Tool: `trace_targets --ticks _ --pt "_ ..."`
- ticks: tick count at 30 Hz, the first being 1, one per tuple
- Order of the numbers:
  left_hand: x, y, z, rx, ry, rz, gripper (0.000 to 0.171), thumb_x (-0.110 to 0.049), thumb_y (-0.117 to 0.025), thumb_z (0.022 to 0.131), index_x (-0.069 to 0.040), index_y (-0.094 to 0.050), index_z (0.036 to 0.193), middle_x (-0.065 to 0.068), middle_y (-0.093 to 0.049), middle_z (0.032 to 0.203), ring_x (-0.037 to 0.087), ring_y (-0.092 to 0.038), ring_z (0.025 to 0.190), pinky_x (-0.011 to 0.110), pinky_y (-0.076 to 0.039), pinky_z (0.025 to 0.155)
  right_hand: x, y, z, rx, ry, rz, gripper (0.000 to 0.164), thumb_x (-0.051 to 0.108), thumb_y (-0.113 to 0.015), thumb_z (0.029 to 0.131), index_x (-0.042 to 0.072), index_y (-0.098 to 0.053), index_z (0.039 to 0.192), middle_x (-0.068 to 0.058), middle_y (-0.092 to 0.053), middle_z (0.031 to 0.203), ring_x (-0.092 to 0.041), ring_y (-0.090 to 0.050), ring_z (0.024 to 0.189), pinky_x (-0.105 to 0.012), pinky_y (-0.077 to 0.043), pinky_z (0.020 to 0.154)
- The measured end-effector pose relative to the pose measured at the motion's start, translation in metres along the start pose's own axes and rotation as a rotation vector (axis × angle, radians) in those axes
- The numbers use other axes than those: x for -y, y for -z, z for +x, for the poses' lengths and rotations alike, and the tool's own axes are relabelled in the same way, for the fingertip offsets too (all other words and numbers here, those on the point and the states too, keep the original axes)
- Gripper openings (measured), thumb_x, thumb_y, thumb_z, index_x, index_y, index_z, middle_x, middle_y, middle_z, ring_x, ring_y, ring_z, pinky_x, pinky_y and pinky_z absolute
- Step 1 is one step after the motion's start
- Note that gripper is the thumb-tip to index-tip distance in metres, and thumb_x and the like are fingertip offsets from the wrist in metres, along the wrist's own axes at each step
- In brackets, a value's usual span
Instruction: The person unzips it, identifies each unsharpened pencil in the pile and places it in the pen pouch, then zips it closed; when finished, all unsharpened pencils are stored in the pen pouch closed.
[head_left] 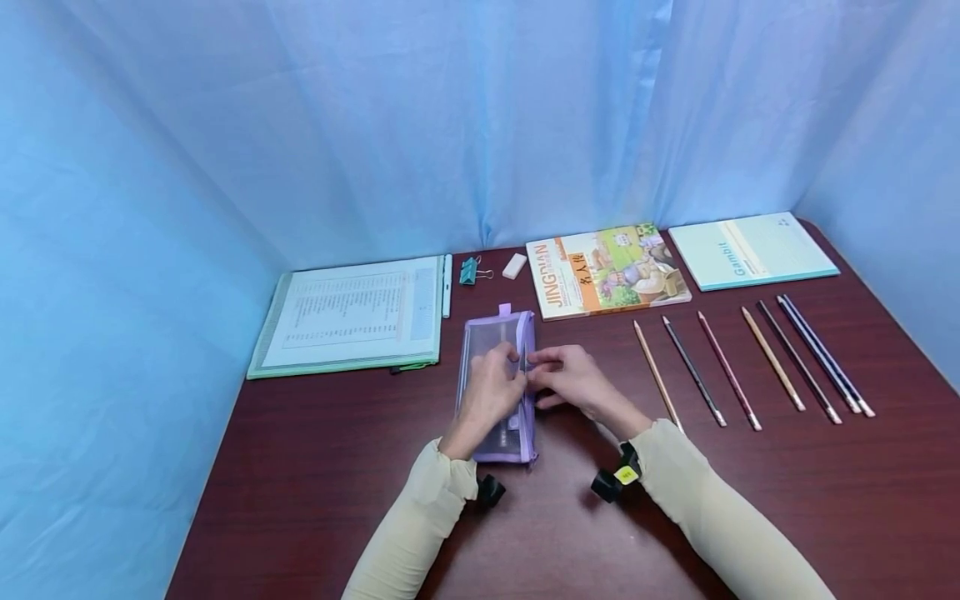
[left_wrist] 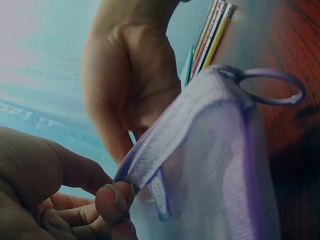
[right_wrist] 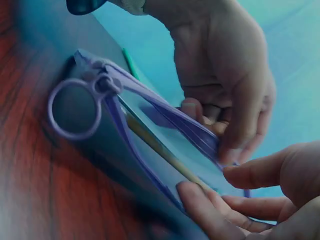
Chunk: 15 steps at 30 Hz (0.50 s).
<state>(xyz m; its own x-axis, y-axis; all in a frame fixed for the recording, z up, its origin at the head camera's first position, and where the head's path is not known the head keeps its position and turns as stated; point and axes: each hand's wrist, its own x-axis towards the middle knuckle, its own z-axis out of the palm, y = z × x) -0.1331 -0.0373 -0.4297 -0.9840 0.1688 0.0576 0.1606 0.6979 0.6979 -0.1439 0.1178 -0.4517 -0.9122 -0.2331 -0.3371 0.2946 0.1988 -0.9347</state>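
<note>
The purple mesh pencil case [head_left: 495, 446] lies on the worktop [head_left: 322, 483] in front of us, between the document folder [head_left: 423, 308] and the row of pencils [head_left: 729, 371]. The left grip [head_left: 491, 383] pinches one lip of its parted zip opening. The right grip [head_left: 573, 379] has its fingertips at the other lip; we cannot tell whether they nip it or merely press.

We judge the case light and limp: the mesh looks thin, with little body of its own, so a pull in the middle would make it sag or pucker. The ribbed zip tape [left_wrist: 170, 135] seems firmer, and we would hold there, one lip in each grip, to keep the mouth spread. For steering the zip, we would use the ring [left_wrist: 272, 102] at the end, as it gives a finger something to hook. A slim stick [right_wrist: 160, 150] shows at the opening, probably stiff and smooth enough to slide; we would avoid tipping the case sharply.
</note>
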Motion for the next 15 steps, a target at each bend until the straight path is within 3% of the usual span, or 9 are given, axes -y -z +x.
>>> trace_targets --ticks 5,15 --pt "0.001 0.002 -0.001 -0.004 -0.003 -0.008 0.015 -0.001 -0.064 0.084 0.001 -0.065 0.098 -0.003 -0.048 0.052 0.006 -0.045 0.046 0.019 -0.032 0.042 0.003 0.033 -0.018 -0.06 0.074 -0.154 0.04 0.0 -0.059 0.092 -0.014 -0.056 0.13 -0.031 -0.069 0.108 -0.018 -0.072 0.08 -0.04 -0.062 0.069" --pt "0.005 0.004 -0.002 -0.006 0.008 -0.022 0.016 0.0 -0.062 0.085 0.002 -0.065 0.1 -0.004 -0.046 0.051 0.003 -0.042 0.043 0.018 -0.031 0.04 0.003 0.156 -0.051 -0.317 0.139 -0.534 0.039 0.014 -0.063 0.095 -0.01 -0.06 0.127 -0.03 -0.07 0.108 0.003 -0.065 0.069 -0.025 -0.057 0.061"
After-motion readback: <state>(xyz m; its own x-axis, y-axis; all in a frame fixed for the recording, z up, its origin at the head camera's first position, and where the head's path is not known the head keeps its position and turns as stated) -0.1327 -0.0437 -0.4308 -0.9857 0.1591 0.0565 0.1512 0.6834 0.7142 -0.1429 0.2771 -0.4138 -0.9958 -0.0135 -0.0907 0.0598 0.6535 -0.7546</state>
